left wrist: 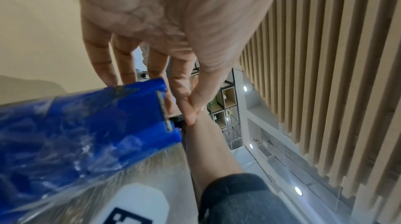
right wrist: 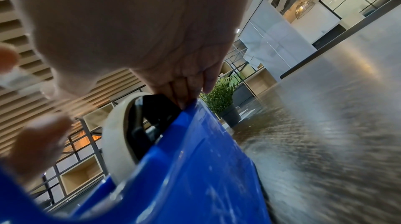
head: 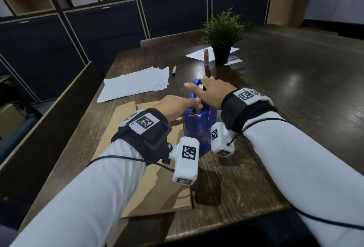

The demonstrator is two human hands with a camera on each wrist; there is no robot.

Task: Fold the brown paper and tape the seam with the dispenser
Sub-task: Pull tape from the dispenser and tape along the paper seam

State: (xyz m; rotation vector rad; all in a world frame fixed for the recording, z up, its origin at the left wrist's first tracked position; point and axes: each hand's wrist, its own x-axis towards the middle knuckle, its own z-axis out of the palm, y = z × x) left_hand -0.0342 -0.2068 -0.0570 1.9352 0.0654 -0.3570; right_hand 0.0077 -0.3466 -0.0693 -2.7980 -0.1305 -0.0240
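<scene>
A blue tape dispenser stands on the table's near middle, against the right edge of the folded brown paper. My left hand pinches the tape end between thumb and forefinger just past the cutter, with the other fingers stretched out. My right hand lies on top of the dispenser. Its fingertips press on the blue wall beside the whitish tape roll, and its thumb sticks out to the left, off the dispenser.
A stack of white sheets and a marker lie beyond the brown paper. Farther back stand a small tube and a potted plant on loose white sheets. A wooden partition runs along the table's left edge.
</scene>
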